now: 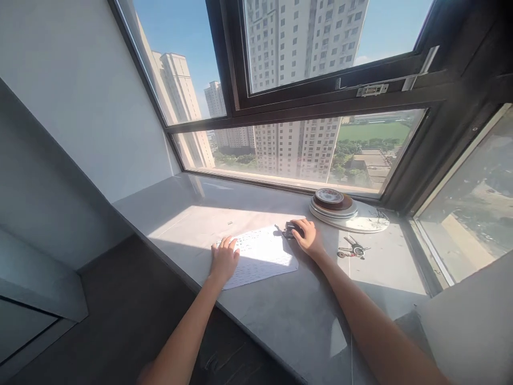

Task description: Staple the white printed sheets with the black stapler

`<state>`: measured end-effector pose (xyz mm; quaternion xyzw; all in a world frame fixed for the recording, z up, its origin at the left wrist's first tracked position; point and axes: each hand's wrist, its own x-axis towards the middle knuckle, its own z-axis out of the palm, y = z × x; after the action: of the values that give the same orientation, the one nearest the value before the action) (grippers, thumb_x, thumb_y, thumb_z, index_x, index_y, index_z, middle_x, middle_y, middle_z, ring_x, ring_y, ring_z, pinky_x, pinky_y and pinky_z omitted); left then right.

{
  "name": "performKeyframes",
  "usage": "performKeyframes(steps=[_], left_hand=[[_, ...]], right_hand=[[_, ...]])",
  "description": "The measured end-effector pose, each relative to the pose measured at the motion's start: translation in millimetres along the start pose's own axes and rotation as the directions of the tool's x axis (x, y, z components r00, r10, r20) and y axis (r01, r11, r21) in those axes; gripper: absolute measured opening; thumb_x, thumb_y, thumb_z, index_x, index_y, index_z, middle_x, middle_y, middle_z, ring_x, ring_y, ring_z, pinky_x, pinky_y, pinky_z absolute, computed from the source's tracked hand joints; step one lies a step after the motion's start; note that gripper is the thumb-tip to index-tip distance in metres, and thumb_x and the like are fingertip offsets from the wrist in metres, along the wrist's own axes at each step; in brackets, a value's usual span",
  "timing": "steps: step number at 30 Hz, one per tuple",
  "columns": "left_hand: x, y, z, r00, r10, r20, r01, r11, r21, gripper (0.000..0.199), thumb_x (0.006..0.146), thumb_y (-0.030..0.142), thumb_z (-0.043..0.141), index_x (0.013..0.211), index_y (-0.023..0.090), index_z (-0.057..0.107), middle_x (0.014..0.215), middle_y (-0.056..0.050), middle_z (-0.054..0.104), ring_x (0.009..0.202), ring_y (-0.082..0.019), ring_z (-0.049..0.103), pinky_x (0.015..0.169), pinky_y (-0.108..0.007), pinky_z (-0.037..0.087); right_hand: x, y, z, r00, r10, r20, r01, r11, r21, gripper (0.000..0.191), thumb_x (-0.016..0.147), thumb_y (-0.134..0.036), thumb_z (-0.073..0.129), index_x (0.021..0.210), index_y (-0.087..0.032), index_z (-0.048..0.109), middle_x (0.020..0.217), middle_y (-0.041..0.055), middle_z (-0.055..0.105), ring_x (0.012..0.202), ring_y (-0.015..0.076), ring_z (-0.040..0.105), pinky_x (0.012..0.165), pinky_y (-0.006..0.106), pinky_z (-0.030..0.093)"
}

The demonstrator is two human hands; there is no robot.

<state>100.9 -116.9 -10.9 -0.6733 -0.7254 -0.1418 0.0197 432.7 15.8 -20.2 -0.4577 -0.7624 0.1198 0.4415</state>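
A sheet of paper with lines of writing [264, 254] lies on the pale stone windowsill, partly in bright sun. My left hand [225, 259] rests flat on the paper's left edge, its fingers stretched out. At the far right corner of the sheet, my right hand [310, 238] is closed around a small black stapler [289, 231]. The stapler's front end points left, at the paper's corner; whether the sheet sits between its jaws is too small to tell. My fingers cover its back part.
A stack of plates [331, 206] stands by the window, beside a white oval board [372, 219]. Right of my right hand lies a small metal object with a round part [355, 248]. The windowsill [272, 310] ends in a front edge above a dark floor.
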Motion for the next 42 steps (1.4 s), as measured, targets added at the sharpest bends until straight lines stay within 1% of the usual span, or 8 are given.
performKeyframes(steps=[3,7,10,14,19,25,30,42], left_hand=[[4,11,-11.9,0.999,0.002,-0.042,0.000,0.998,0.059,0.050,0.108,0.039,0.045,0.153,0.022,0.060,0.169,-0.021,0.044,0.163,-0.048,0.024,0.121,-0.083,0.022],[38,43,-29.4,0.976,0.209,0.066,-0.204,0.976,-0.080,0.042,0.108,0.039,0.045,0.138,0.026,0.071,0.164,-0.013,0.053,0.153,-0.037,0.046,0.126,-0.064,0.036],[77,68,-28.2,0.882,0.434,0.182,-0.371,0.879,-0.301,0.042,0.107,0.041,0.047,0.142,0.031,0.068,0.164,-0.004,0.055,0.151,-0.029,0.050,0.128,-0.049,0.040],[112,84,-2.7,0.770,0.610,0.187,-0.498,0.757,-0.423,0.048,0.108,0.045,0.049,0.153,0.031,0.061,0.165,-0.004,0.054,0.157,-0.026,0.042,0.133,-0.045,0.031],[118,83,28.5,0.742,0.647,0.176,-0.564,0.744,-0.359,0.048,0.109,0.045,0.049,0.154,0.032,0.061,0.174,-0.002,0.040,0.166,-0.027,0.027,0.138,-0.050,0.014],[121,76,33.2,0.702,0.686,0.192,-0.581,0.708,-0.402,0.056,0.109,0.049,0.050,0.162,0.032,0.052,0.178,-0.002,0.032,0.168,-0.025,0.020,0.139,-0.047,0.005],[120,76,35.2,0.678,0.711,0.186,-0.592,0.679,-0.435,0.057,0.109,0.056,0.046,0.158,0.030,0.058,0.177,-0.003,0.033,0.167,-0.027,0.023,0.138,-0.048,0.001],[120,76,43.2,0.702,0.696,0.150,-0.556,0.668,-0.495,0.065,0.106,0.051,0.051,0.165,0.023,0.047,0.176,-0.009,0.036,0.166,-0.027,0.025,0.137,-0.047,0.001]], right_hand=[[5,-4,8,1.000,0.009,-0.014,-0.007,0.995,0.096,0.034,0.100,-0.043,0.051,0.113,-0.025,0.077,0.112,0.0097,0.076,0.100,0.0302,0.067,0.094,0.046,0.054],[9,-4,11,1.000,0.013,0.002,-0.013,0.994,0.104,0.037,0.105,-0.047,0.047,0.107,-0.026,0.077,0.107,0.0087,0.076,0.101,0.0291,0.069,0.093,0.043,0.054],[9,-7,8,1.000,0.022,-0.009,-0.021,0.995,0.093,0.039,0.107,-0.046,0.043,0.106,-0.027,0.077,0.105,0.0093,0.076,0.101,0.0291,0.070,0.091,0.042,0.054],[8,-14,5,0.999,-0.014,-0.031,0.015,0.999,0.040,0.038,0.108,-0.043,0.042,0.111,-0.027,0.076,0.109,0.0098,0.077,0.106,0.0301,0.071,0.102,0.046,0.051],[6,-18,6,0.999,-0.049,0.024,0.050,0.998,-0.028,0.039,0.110,-0.041,0.039,0.121,-0.030,0.075,0.117,0.0073,0.078,0.117,0.0290,0.070,0.122,0.052,0.038],[5,-21,3,0.998,-0.060,-0.013,0.058,0.993,-0.105,0.049,0.112,-0.037,0.029,0.138,-0.025,0.068,0.133,0.0104,0.073,0.130,0.0280,0.065,0.124,0.047,0.037],[5,-23,4,0.993,-0.069,0.095,0.083,0.986,-0.145,0.045,0.114,-0.038,0.032,0.129,-0.025,0.072,0.127,0.0076,0.077,0.123,0.0247,0.067,0.123,0.045,0.034],[-1,-34,21,0.991,-0.118,0.061,0.133,0.896,-0.424,0.033,0.114,-0.034,0.045,0.108,-0.028,0.077,0.107,0.0030,0.080,0.115,0.0246,0.066,0.131,0.054,0.013]])
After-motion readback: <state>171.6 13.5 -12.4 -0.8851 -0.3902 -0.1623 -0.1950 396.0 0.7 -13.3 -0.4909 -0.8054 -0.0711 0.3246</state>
